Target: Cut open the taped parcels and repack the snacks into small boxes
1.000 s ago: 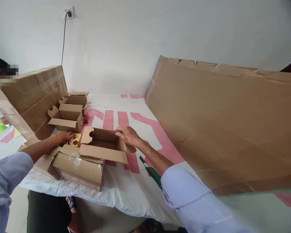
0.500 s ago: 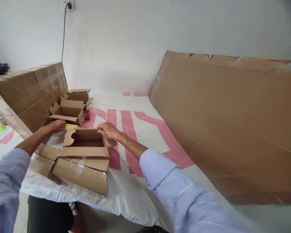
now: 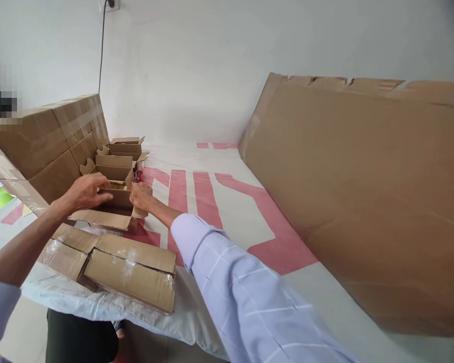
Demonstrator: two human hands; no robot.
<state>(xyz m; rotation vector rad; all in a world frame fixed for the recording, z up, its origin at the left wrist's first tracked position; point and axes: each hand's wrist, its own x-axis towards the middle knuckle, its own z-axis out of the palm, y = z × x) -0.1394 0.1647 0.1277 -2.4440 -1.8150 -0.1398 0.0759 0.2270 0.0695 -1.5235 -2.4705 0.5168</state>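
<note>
Near open box (image 3: 100, 219), left of frame centre, rests on the bench (image 3: 249, 217). Right hand (image 3: 140, 195): fingers look clamped on its far right corner. Left hand (image 3: 85, 191): thumb and fingers apart over the left end; whether they touch cardboard, we cannot tell.

Risks, as we judge them: gripped at one corner only, the box could swing askew; pushed farther back, it could snag the rear open boxes (image 3: 114, 161) or squash the yellow packet (image 3: 118, 185) between.

We count: open boxes, at least three, rear ones overlapping; yellow packet, one; taped boxes (image 3: 130, 275), two, lower left; large cardboard panel (image 3: 363, 201), one, right.
</note>
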